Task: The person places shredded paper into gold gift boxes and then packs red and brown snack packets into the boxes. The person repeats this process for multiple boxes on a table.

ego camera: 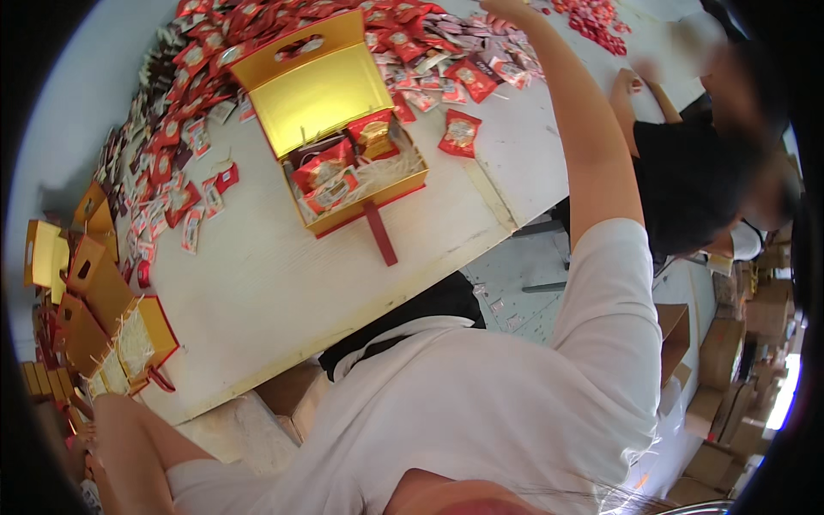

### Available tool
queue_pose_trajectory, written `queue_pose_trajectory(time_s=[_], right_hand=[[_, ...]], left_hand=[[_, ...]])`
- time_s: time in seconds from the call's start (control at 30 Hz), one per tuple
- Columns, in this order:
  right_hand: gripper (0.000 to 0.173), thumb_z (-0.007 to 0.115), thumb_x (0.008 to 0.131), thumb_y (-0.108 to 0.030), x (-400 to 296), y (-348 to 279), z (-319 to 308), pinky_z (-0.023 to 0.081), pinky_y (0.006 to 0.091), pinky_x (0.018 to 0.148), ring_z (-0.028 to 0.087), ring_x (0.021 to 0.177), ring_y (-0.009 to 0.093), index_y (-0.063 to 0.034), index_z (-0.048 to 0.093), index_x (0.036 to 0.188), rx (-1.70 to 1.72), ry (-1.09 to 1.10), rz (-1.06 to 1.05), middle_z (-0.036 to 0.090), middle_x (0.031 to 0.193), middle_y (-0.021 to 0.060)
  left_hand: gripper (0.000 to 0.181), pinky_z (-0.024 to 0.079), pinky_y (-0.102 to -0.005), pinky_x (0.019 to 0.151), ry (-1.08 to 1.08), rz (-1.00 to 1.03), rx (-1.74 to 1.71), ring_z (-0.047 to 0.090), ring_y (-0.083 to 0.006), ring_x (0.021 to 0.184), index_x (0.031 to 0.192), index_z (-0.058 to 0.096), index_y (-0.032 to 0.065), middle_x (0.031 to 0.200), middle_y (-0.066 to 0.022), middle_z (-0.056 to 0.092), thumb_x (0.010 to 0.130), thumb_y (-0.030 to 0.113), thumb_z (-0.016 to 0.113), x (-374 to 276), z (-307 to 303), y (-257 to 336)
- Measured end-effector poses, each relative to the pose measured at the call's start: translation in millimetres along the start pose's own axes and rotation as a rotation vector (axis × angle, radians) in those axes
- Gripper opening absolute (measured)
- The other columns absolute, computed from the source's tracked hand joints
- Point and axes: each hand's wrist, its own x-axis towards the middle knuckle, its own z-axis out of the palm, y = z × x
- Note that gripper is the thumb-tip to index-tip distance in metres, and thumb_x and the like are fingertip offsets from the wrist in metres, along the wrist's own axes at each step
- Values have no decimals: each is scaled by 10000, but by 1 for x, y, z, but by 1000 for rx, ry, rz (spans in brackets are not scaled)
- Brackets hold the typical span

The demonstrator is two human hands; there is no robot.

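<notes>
My right arm stretches over the table to the far edge of the packet pile, where my right hand is partly cut off by the top of the picture; its grip is unclear. My left arm is bent at the lower left, with its hand out of view. An open gold-lined gift box stands on the white table, holding red and orange-white packets on pale shredded filler. Its lid leans back, and a red ribbon tab hangs from the front. One red packet lies right of the box.
Heaped small packets line the table's far and left sides. Several open gold boxes with filler stand at the left. Small red pieces lie at the top right, near a co-worker in black. Cardboard cartons stand at the right.
</notes>
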Motion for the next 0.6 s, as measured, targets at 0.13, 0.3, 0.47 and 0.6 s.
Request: queue_pose_trajectory(time_s=[0.13, 0.3, 0.47, 0.6], right_hand=[[525, 528, 751, -128, 0, -29, -11, 503, 372, 697, 618, 808, 258, -31, 426, 1257, -158, 16, -87, 612, 967, 191], [247, 524, 842, -144, -149, -125, 56, 470, 296, 747, 605, 793, 172, -26, 584, 1050, 168, -224, -662, 642, 891, 89], [258, 707, 689, -241, -314, -128, 106, 407, 387, 671, 511, 737, 276, -59, 549, 780, -2, -5, -928, 497, 757, 89], [236, 696, 674, -219, -357, -124, 99, 402, 383, 702, 521, 762, 263, -64, 559, 788, -18, 115, -804, 514, 802, 81]], left_hand=[[186, 435, -317, 748, 167, -150, 32, 558, -214, 809, 920, 601, 130, 822, -48, 583, 790, 261, 578, -40, 8, 2], [184, 439, -317, 754, 293, -332, 10, 561, -214, 824, 923, 601, 116, 832, -54, 587, 790, 241, 578, -75, 26, 15], [183, 444, -318, 759, 345, -365, 17, 564, -213, 838, 927, 601, 102, 842, -59, 592, 790, 222, 577, -87, 28, 9], [183, 448, -318, 764, 373, -408, 51, 567, -213, 849, 930, 601, 90, 850, -63, 596, 791, 206, 576, -80, 27, 8]])
